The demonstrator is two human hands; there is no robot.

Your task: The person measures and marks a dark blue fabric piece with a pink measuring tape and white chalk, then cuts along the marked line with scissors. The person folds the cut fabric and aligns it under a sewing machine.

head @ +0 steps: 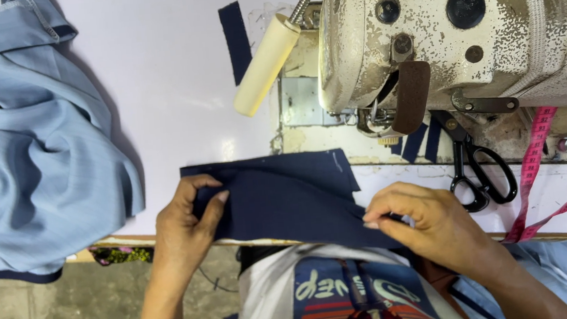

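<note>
A dark navy fabric piece [287, 197] lies folded at the front edge of the white sewing table [168, 87]. My left hand [189, 219] pinches its left edge between thumb and fingers. At the cloth's right edge my right hand [426, 222] presses and grips a fold with the fingertips. Both hands sit just in front of the worn cream sewing machine [450, 28], whose needle area [376, 120] is beyond the cloth.
A heap of light blue cloth [29, 141] fills the table's left. Black scissors [479, 170] and a pink measuring tape [537, 164] lie right of the machine. A cream lamp tube [265, 65] on a flexible neck hangs over a navy strip [235, 40].
</note>
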